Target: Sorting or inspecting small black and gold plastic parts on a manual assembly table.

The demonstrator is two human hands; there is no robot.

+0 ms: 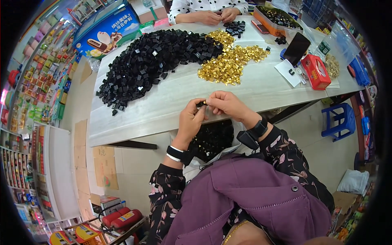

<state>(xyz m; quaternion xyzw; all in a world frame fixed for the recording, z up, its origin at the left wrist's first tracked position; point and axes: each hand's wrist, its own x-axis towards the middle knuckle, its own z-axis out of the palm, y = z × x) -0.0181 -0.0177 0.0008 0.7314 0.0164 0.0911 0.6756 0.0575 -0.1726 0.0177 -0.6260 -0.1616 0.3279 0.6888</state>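
Over the near edge of the table, my two hands meet fingertip to fingertip. My left hand [189, 121] pinches a small black square piece [199, 104]. Against it, my right hand [229, 105] holds a tiny gold piece [205, 102] between thumb and forefinger. Beyond my hands spreads a big heap of black square pieces [143, 57]. A heap of shiny gold pieces [230, 63] adjoins its right side. Below my hands, under the table edge, an open white bag [236, 150] holds many black pieces [214, 141].
Across the pale table [122, 132], another person's hands [218, 16] work beside a small black pile [234, 28]. Toward the right are an orange-rimmed container [267, 27], a propped phone [297, 48] and a red tin [315, 72]. A blue stool [339, 120] stands on the floor at right.
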